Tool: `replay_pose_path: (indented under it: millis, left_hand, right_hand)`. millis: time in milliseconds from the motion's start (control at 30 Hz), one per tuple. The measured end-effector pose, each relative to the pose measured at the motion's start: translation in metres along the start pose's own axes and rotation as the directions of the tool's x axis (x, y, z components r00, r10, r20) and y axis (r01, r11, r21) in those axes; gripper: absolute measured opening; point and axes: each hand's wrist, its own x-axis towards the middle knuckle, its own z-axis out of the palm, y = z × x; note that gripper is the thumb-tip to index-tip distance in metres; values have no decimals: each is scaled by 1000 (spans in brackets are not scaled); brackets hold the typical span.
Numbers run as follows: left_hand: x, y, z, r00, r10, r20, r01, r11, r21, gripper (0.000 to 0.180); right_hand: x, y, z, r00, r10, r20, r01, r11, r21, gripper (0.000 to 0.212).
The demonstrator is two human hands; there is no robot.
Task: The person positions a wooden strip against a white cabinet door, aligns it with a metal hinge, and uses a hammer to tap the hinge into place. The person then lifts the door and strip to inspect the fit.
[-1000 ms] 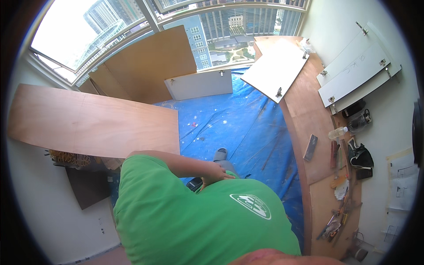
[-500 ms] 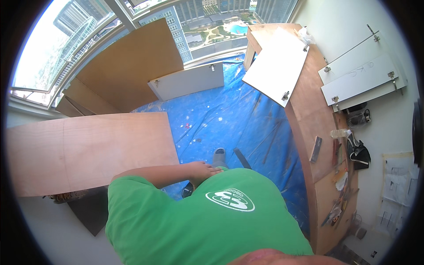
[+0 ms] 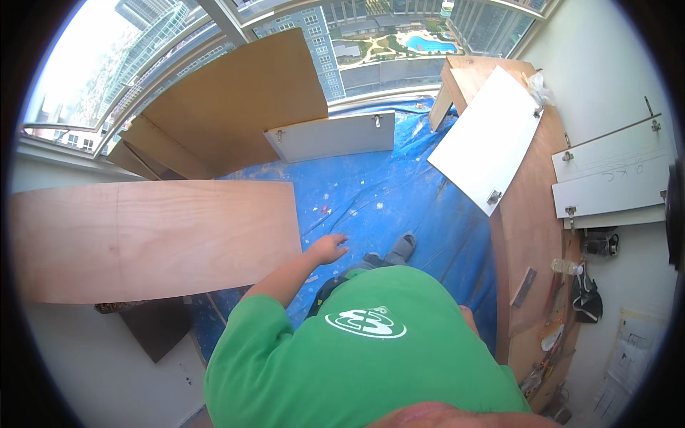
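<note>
My left hand point(image 3: 329, 249) hangs in the air over the blue tarp point(image 3: 371, 192), just off the corner of a large plywood panel point(image 3: 178, 235) at the left. Its fingers are loosely apart with nothing in them. A sliver of skin, probably of my right hand or forearm point(image 3: 468, 318), shows beside my green shirt; its fingers are hidden behind my body. To the right, a white cabinet door point(image 3: 485, 139) with metal hinges lies across a long wooden bench point(image 3: 528, 221).
Another white door point(image 3: 335, 135) and brown boards point(image 3: 235, 100) lean below the windows. More white doors point(image 3: 610, 185) stand against the right wall. On the bench lie a dark flat block point(image 3: 523, 287), a plastic bottle point(image 3: 566, 267) and several tools. My shoe point(image 3: 404, 245) is on the tarp.
My left hand has come away from the front of my body and reaches forward over the tarp. My body has turned, and one foot has moved to the right and forward.
</note>
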Motion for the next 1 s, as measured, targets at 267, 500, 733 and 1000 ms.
replay_pose_path:
  millis: [267, 500, 733, 1000]
  left_hand:
    - [-13, -118, 5, 822, -539, -187, 486, 833, -265, 31]
    - [75, -197, -44, 878, -472, -76, 475, 879, 39, 47]
    - [275, -143, -238, 930, -345, -126, 313, 924, -220, 55]
    - [348, -133, -333, 913, -335, -231, 258, 916, -307, 37]
  right_hand:
    - [75, -176, -28, 992, -30, 119, 40, 996, -81, 23]
    - [89, -286, 2, 993, -49, 111, 58, 995, -85, 21]
    - [134, -214, 45, 998, 65, 17, -64, 994, -87, 22]
    - [80, -384, 71, 991, -122, 46, 107, 961, 255, 24]
